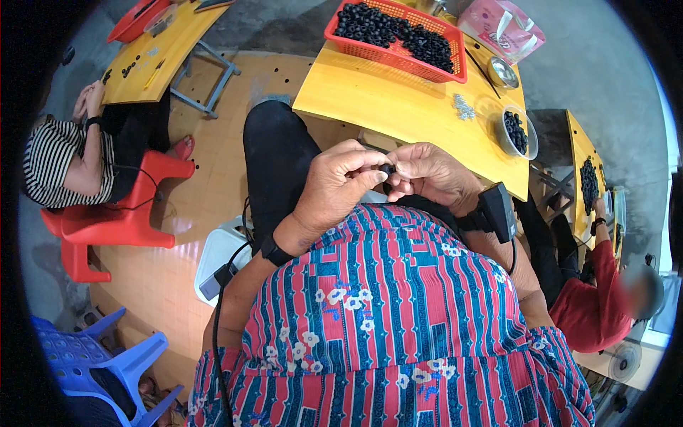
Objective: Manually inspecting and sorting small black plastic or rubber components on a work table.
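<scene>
My left hand [341, 178] and my right hand [432, 174] meet in front of my body, just short of the yellow table [370, 99]. Between their fingertips is a small black round part [386, 169], pinched from both sides. It looks like the black ring-shaped pieces heaped in the red plastic basket [455, 44] on the table. Fingers cover most of the part, so its exact kind cannot be made out. A clear round tub [530, 142] at the table's right edge holds more black pieces [515, 131].
Small silvery pieces [464, 107] lie loose on the table. A metal bowl [503, 72], a dark rod [482, 73] and a pink package [501, 30] are behind them. Seated people work at tables left and right. A red stool [121, 206] and blue chair [107, 356] stand at left.
</scene>
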The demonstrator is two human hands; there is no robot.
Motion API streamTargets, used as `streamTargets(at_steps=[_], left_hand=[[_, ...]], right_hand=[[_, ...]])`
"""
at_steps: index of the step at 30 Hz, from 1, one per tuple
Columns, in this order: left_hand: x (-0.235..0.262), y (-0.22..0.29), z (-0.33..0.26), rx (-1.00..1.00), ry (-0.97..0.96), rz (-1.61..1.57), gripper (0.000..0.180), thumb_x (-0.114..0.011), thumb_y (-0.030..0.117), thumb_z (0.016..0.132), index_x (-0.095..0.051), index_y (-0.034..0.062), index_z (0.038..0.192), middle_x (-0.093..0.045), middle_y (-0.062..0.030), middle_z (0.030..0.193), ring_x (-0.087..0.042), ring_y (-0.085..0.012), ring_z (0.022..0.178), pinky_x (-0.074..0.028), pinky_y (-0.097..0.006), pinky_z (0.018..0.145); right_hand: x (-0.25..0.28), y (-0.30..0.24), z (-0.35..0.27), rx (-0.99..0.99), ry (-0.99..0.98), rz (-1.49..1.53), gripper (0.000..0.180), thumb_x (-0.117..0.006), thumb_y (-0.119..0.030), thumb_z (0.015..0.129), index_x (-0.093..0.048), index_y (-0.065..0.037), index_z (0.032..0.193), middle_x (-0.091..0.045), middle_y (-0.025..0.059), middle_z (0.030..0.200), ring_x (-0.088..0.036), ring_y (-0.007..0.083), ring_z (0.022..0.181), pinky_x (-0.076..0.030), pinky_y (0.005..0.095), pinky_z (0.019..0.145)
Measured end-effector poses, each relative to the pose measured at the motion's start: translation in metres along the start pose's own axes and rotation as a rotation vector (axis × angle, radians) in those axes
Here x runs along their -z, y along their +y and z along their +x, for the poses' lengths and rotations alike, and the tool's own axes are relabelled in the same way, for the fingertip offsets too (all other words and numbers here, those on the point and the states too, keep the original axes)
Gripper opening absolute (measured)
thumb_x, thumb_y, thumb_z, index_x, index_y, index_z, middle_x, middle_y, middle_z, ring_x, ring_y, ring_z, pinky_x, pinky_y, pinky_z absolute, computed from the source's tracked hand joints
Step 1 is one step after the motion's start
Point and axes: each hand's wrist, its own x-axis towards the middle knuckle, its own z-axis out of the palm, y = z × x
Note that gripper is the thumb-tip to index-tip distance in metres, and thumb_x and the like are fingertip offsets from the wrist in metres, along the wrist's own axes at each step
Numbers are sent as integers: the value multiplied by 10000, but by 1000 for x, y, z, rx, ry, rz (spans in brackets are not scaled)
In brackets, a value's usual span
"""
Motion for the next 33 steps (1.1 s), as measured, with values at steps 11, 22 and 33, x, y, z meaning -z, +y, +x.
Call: streamTargets(at_steps=[11,22,33], left_hand=[[4,0,0,-29,-30,88,176,-653,12,780,-678,10,953,-536,-31,749,-514,-94,662,-416,-232,597],[2,-14,-1,51,-62,47,292,-654,60,820,-636,17,1109,-558,-13,782,-532,-75,705,-446,-214,624],[-3,-10,-2,271,-189,-263,511,-568,297,927,-454,-21,1310,-551,-6,841,-477,-39,634,-424,-177,541]], right_hand=[[2,2,4,-57,-38,-24,264,-640,-192,868,-614,22,1021,-658,69,838,-643,128,712,-564,323,763],[-7,2,4,36,-11,-170,235,-603,-205,899,-603,0,1012,-615,23,842,-604,91,718,-545,262,736],[-16,6,7,122,76,-561,135,-588,-181,893,-610,-54,933,-584,-10,824,-543,60,710,-438,187,647]])
